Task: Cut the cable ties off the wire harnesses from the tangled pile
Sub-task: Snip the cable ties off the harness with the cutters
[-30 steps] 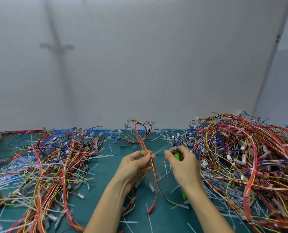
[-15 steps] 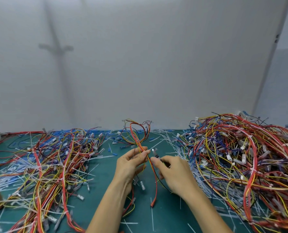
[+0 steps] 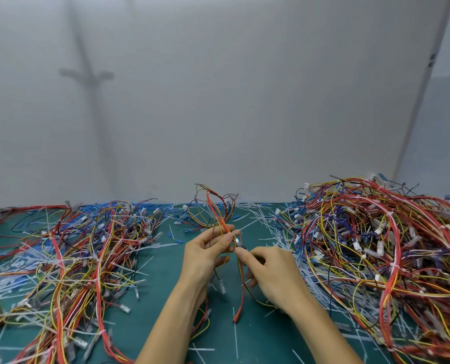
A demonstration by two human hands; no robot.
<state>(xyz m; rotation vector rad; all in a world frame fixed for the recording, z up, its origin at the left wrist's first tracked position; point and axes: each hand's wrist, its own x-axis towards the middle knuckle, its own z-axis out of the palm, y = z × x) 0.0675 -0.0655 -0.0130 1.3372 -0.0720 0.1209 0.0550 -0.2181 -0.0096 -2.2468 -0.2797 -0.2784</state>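
**wirenut:** Where's the wire harness (image 3: pixel 243 292) being worked on? And how would you hold something like that?

**benchrat:** It's just left of the tangled pile (image 3: pixel 376 245), lifted off the green tabletop (image 3: pixel 166 306). The left hand (image 3: pixel 205 256) pinches the bundle between thumb and fingertips. A loop sticks up above the pinch and the loose tails dangle below it. The right hand (image 3: pixel 273 274) is curled round a small cutter (image 3: pixel 237 242). Only the metal nose pokes out, right up against the wires next to the left thumb.

**wirenut:** Is it actually on a cable tie?

**benchrat:** Too small to tell, honestly. My guess is that's the step in hand, lining the nose up on one.

**wirenut:** Any handling tips?

**benchrat:** The wires look thin, light and totally floppy, so they won't hold a shape on their own. I'd pinch close beside the tie so that stretch stays put for the cut. The insulation is probably soft, so a sloppy snip could nick a wire. The little plugs will likely snag when you pull one out of the pile too.

**wirenut:** What about the rest of the mess?

**benchrat:** There's a second heap (image 3: pixel 82 258) well left of the pile, beyond both hands. There are also snipped ties (image 3: pixel 258 219) scattered along the pile's left edge.
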